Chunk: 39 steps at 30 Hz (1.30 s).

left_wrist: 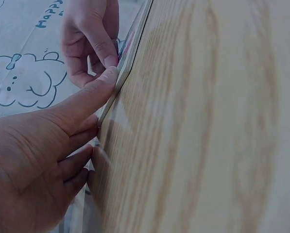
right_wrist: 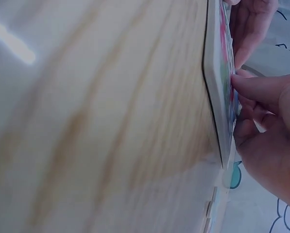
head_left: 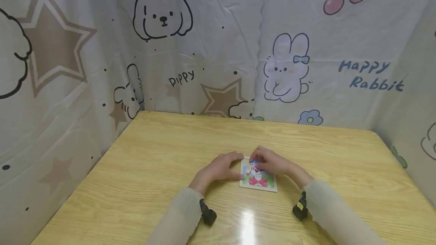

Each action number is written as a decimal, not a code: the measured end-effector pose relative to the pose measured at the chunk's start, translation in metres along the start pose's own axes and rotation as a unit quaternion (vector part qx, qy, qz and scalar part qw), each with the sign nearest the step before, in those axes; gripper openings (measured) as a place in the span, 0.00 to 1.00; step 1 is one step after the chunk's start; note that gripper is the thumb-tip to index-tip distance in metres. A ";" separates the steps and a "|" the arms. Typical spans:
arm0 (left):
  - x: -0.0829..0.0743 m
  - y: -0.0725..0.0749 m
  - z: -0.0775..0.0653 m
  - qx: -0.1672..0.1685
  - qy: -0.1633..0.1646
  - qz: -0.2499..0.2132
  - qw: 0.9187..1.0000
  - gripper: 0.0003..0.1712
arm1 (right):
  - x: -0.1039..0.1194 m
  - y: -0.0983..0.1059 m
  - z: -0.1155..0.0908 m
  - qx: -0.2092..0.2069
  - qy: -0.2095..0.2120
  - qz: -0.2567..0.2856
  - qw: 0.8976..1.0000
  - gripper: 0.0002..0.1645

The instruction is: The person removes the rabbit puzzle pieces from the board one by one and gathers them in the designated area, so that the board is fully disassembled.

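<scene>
Picture board: we see the board [head_left: 267,180] lying on the wooden table [head_left: 136,169], around the middle of its width, between the two hands, its pink-and-white figure [head_left: 257,181] facing up.
Left hand: our left hand [head_left: 218,168] is spread, thumb and forefinger well apart, touching the board's left side and its far left corner.
Right hand: our right hand [head_left: 272,160] comes in from the right, fingers curled down to the far part of the picture, its thumb touching the surface. We cannot tell whether they pinch a loose piece or only press the printed face.
Blue patch: a blue bit [head_left: 254,163] shows by the right fingertips; if it is a loose part, we judge a thin hold could let it slip or tip.
Sliding board: the tabletop looks smooth, so a sideways push from the right hand could skid the board if the left hand eases off.
Crowded corner: the left fingers rest near the right ones at the far side, so we could knock knuckles or nudge a neighbouring part.
Blocked sight: the right hand covers the far right corner; any misfit under it could go unnoticed.
</scene>
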State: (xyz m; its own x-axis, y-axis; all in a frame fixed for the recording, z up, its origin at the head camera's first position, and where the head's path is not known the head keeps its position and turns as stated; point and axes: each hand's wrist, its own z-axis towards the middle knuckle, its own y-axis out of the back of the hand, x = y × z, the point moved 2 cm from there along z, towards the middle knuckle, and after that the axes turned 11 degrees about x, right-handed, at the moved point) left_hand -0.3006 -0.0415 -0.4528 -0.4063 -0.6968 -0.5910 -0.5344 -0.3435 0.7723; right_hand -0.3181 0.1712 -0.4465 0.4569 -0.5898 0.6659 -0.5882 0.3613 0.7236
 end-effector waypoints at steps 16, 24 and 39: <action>0.000 -0.001 0.001 0.004 0.000 0.001 1.000 0.42 | 0.011 -0.002 -0.002 -0.045 -0.006 -0.075 0.996 0.08; -0.001 0.001 0.000 0.004 -0.003 0.004 1.000 0.42 | 0.010 0.000 -0.006 -0.075 -0.041 -0.039 0.996 0.09; 0.002 0.000 0.002 0.004 -0.003 0.002 1.000 0.42 | 0.002 0.001 -0.013 -0.072 -0.025 -0.022 0.997 0.16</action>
State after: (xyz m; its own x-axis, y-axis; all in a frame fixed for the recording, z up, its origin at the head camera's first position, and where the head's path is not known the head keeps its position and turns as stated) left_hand -0.3028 -0.0411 -0.4544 -0.4131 -0.6937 -0.5900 -0.5383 -0.3366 0.7726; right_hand -0.3089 0.1802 -0.4424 0.4454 -0.6410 0.6251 -0.4638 0.4320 0.7735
